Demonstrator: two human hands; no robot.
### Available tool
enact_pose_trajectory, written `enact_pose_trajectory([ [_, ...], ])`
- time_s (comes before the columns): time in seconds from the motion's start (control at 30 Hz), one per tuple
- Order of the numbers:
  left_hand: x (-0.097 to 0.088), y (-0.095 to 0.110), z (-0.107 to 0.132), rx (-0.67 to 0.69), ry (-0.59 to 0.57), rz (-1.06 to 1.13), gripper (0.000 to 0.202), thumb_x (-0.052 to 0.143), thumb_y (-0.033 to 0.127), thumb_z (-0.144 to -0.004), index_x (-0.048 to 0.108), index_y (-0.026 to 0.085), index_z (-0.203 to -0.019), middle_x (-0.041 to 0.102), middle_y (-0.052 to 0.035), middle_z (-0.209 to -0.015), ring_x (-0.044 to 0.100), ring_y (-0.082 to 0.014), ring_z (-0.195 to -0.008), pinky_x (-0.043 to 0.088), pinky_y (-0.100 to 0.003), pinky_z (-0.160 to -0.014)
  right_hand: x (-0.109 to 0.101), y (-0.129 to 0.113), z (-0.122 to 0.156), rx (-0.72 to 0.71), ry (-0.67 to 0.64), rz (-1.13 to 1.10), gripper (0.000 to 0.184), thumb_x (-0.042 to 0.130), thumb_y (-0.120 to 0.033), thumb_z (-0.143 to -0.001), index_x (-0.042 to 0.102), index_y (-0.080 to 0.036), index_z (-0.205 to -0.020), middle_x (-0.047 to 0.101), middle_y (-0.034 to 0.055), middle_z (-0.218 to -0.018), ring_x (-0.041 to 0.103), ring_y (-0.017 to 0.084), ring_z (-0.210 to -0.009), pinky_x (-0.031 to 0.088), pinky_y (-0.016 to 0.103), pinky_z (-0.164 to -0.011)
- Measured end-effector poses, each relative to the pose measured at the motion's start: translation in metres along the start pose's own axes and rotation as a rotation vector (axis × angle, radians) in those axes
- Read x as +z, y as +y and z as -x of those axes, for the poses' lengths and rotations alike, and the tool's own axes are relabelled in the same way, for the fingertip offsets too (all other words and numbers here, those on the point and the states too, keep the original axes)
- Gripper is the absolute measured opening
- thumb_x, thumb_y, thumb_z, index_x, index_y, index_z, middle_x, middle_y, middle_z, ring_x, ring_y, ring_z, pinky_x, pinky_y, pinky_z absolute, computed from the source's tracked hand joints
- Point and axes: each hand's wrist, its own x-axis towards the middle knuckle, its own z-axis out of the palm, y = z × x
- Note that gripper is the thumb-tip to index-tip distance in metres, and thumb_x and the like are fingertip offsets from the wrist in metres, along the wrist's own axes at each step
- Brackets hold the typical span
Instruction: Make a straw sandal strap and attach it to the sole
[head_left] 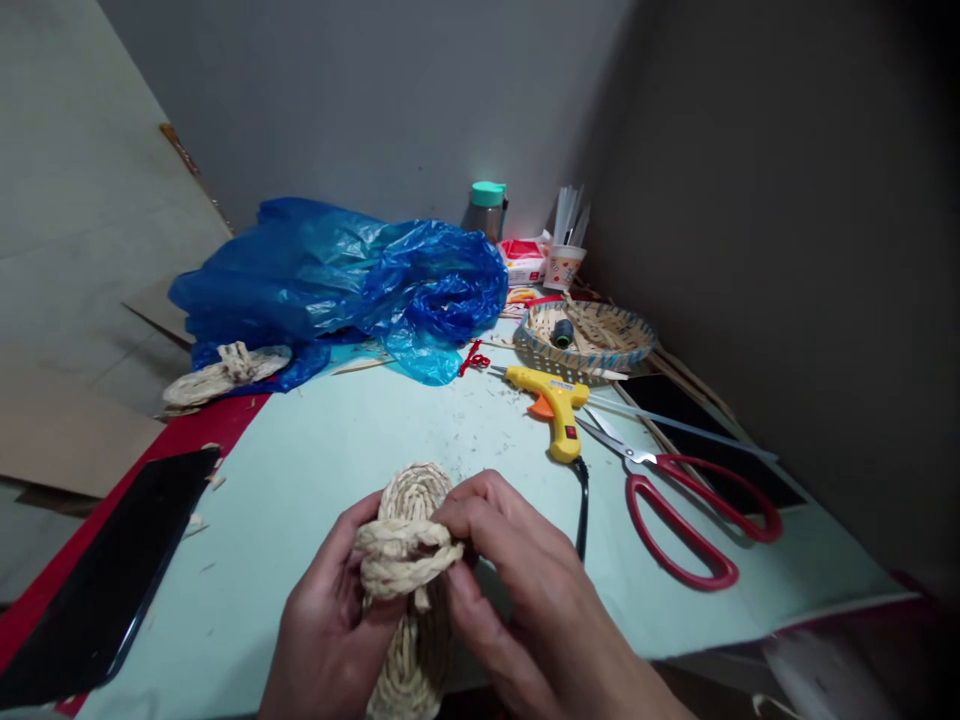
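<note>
A small slipper (412, 655) of braided straw is held over the table's front edge, its coiled sole pointing away from me. Across it runs a strap (401, 560) of two plaited straw cords. My left hand (330, 610) is wrapped round the slipper's left side, thumb below the strap. My right hand (517, 590) pinches the strap's right end between thumb and fingers. A matching straw slipper (225, 375) lies at the table's far left, by a blue plastic bag (330, 280).
A yellow glue gun (551, 395) and red-handled scissors (675, 500) lie to the right. Behind them stands a woven basket (630, 345) holding a dark thread spool (562, 333). A black phone-like slab (112, 570) lies at left. A bottle (487, 210) and a paper cup (564, 267) stand at the back.
</note>
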Motion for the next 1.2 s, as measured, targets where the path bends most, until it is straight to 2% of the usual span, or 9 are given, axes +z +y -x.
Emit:
enact_pose_trajectory([
  [0.13, 0.0, 0.006, 0.002, -0.021, -0.019, 0.059, 0.062, 0.089, 0.039, -0.055, 0.065, 0.022, -0.11, 0.078, -0.0059, -0.104, 0.074, -0.0269, -0.092, 0.059, -0.024, -0.074, 0.0, 0.002, -0.002, -0.009, 0.014, -0.031, 0.018, 0.042, -0.01, -0.097, 0.055, -0.021, -0.104, 0.05, 0.0021, -0.1, 0.052, 0.013, -0.094, 0.043, 0.025, -0.083],
  [0.27, 0.0, 0.01, 0.004, -0.119, -0.02, 0.147, 0.065, 0.087, 0.04, -0.06, 0.064, 0.02, -0.117, 0.078, -0.0085, -0.105, 0.073, -0.0303, -0.098, 0.058, -0.03, -0.083, 0.001, 0.006, -0.002, 0.024, 0.061, 0.027, 0.018, 0.042, -0.009, -0.096, 0.054, -0.02, -0.103, 0.051, 0.0022, -0.1, 0.052, 0.013, -0.093, 0.043, 0.026, -0.081],
  [0.37, 0.001, 0.01, 0.004, -0.166, -0.043, 0.225, 0.066, 0.087, 0.036, -0.06, 0.063, 0.021, -0.119, 0.077, -0.0093, -0.108, 0.071, -0.032, -0.102, 0.058, -0.031, -0.084, 0.001, 0.007, -0.001, 0.037, 0.078, 0.103, 0.022, 0.04, -0.011, -0.097, 0.055, -0.021, -0.11, 0.051, 0.0039, -0.101, 0.053, 0.016, -0.091, 0.045, 0.029, -0.079],
  [0.53, 0.004, 0.006, 0.006, -0.167, -0.029, 0.223, 0.069, 0.088, 0.038, -0.06, 0.063, 0.021, -0.121, 0.078, -0.0101, -0.108, 0.074, -0.0302, -0.091, 0.059, -0.03, -0.078, 0.005, 0.007, 0.002, 0.061, 0.12, 0.22, 0.021, 0.04, -0.009, -0.096, 0.056, -0.018, -0.105, 0.053, 0.0067, -0.099, 0.057, 0.019, -0.085, 0.05, 0.034, -0.073],
  [0.7, 0.004, 0.005, 0.009, -0.168, 0.01, 0.283, 0.073, 0.091, 0.04, -0.055, 0.062, 0.024, -0.12, 0.077, -0.0075, -0.107, 0.072, -0.0316, -0.098, 0.058, -0.032, -0.081, 0.012, 0.007, 0.002, 0.004, 0.179, 0.4, 0.02, 0.043, 0.0, -0.089, 0.055, -0.016, -0.092, 0.059, 0.0073, -0.088, 0.06, 0.022, -0.078, 0.054, 0.036, -0.066],
  [0.87, 0.003, 0.009, 0.009, -0.235, -0.013, 0.297, 0.079, 0.092, 0.037, -0.051, 0.058, 0.03, -0.122, 0.077, -0.0031, -0.11, 0.071, -0.0304, -0.102, 0.058, -0.027, -0.078, 0.017, 0.009, 0.002, -0.038, 0.196, 0.502, 0.021, 0.044, 0.002, -0.086, 0.054, -0.016, -0.088, 0.061, 0.0081, -0.087, 0.06, 0.023, -0.077, 0.055, 0.034, -0.065],
  [0.97, 0.007, 0.012, 0.01, -0.183, -0.008, 0.236, 0.078, 0.091, 0.03, -0.049, 0.06, 0.025, -0.121, 0.076, -0.0047, -0.111, 0.07, -0.0316, -0.105, 0.057, -0.028, -0.08, 0.02, 0.012, 0.005, -0.029, 0.226, 0.466, 0.02, 0.043, -0.001, -0.089, 0.052, -0.018, -0.089, 0.058, 0.0063, -0.087, 0.059, 0.021, -0.076, 0.053, 0.033, -0.065],
  [1.07, 0.012, 0.012, 0.011, -0.107, 0.052, 0.122, 0.075, 0.091, 0.026, -0.047, 0.063, 0.022, -0.117, 0.076, -0.0061, -0.11, 0.069, -0.0318, -0.106, 0.057, -0.028, -0.083, 0.022, 0.013, 0.009, -0.023, 0.245, 0.354, 0.017, 0.043, -0.006, -0.09, 0.052, -0.019, -0.097, 0.055, 0.0041, -0.089, 0.057, 0.019, -0.078, 0.05, 0.032, -0.067],
  [1.2, 0.013, 0.01, 0.013, -0.041, 0.065, 0.062, 0.07, 0.089, 0.033, -0.051, 0.065, 0.02, -0.116, 0.077, -0.0077, -0.106, 0.069, -0.0331, -0.105, 0.058, -0.03, -0.081, 0.022, 0.012, 0.011, -0.044, 0.253, 0.317, 0.019, 0.043, -0.008, -0.089, 0.052, -0.019, -0.101, 0.054, 0.003, -0.089, 0.056, 0.017, -0.079, 0.047, 0.03, -0.066],
])
